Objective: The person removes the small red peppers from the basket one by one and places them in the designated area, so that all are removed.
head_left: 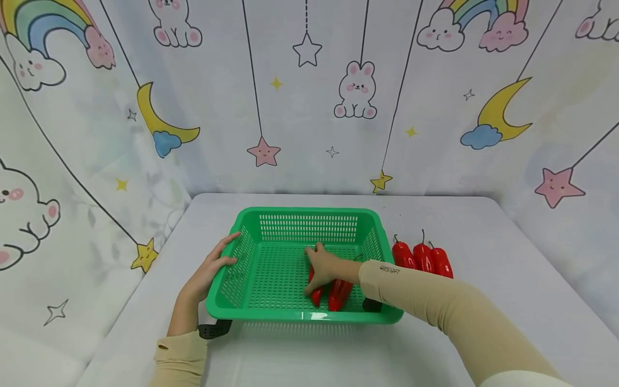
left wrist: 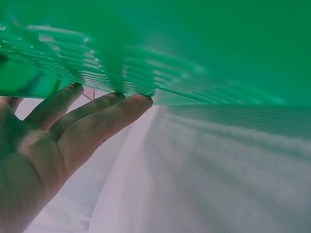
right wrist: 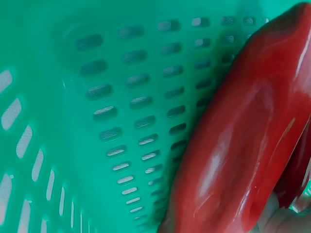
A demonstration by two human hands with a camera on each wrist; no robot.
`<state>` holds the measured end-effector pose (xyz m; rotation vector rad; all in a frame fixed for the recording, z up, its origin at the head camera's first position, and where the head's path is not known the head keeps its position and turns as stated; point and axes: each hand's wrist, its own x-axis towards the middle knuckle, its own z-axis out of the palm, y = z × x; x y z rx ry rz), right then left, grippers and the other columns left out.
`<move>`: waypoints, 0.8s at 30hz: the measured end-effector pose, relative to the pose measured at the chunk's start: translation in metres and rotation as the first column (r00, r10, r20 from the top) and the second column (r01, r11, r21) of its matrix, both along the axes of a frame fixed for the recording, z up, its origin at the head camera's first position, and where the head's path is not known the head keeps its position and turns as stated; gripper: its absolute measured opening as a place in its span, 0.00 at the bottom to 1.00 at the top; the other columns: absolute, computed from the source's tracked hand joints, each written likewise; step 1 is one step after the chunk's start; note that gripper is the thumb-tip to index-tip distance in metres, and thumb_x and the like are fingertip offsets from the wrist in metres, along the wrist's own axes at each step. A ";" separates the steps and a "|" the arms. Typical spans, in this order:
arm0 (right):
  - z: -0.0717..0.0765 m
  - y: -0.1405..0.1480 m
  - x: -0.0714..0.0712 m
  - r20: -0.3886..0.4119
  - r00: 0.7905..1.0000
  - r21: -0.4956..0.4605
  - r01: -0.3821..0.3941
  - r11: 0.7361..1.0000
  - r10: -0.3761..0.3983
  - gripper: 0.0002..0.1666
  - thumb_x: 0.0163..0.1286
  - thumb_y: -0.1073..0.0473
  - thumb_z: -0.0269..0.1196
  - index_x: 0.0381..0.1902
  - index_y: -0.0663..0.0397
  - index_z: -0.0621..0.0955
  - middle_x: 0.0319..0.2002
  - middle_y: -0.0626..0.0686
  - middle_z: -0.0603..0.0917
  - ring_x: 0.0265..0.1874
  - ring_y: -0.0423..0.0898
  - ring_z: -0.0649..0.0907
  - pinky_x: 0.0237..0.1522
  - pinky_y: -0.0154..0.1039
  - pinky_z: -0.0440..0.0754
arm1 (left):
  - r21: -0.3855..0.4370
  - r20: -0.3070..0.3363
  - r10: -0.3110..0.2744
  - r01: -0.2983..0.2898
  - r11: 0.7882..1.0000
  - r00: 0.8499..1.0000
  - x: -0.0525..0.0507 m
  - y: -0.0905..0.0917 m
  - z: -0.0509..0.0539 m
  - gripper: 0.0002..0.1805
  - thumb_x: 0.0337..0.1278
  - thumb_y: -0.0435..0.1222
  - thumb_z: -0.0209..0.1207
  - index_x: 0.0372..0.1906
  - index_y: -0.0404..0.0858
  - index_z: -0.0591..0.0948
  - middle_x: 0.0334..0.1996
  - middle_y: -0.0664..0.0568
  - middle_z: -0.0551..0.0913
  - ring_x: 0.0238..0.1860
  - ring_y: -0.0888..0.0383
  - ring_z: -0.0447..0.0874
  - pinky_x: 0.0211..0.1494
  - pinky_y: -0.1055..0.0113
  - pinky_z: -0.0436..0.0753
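Observation:
A green plastic basket with slotted walls sits on the table. My left hand is at its left rim; in the left wrist view, straight fingers touch the outside of the basket below the rim. Inside the basket, my right hand grips a glossy red pepper, partly hidden beneath the hand. Beside it to the right lies another red pepper. The right wrist view shows a red pepper close up, a second one behind it and part of a finger at the lower right corner.
Three red peppers with stems lie side by side on the white tabletop, right of the basket and partly behind my right forearm. A cloth printed with rabbits, stars and moons hangs behind and beside the table.

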<state>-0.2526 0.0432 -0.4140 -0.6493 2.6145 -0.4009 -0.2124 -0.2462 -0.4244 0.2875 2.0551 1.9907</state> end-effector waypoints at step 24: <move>0.055 0.007 -0.008 -0.095 0.986 -0.185 -0.152 0.971 0.136 0.49 0.40 0.51 0.76 0.57 0.61 0.64 0.51 0.55 0.66 0.44 0.44 0.71 0.36 0.33 0.76 | -0.007 -0.019 0.001 -0.001 1.000 1.000 0.000 0.000 -0.002 0.34 0.63 0.34 0.45 0.71 0.50 0.49 0.67 0.38 0.47 0.53 0.34 0.64 0.43 0.50 0.76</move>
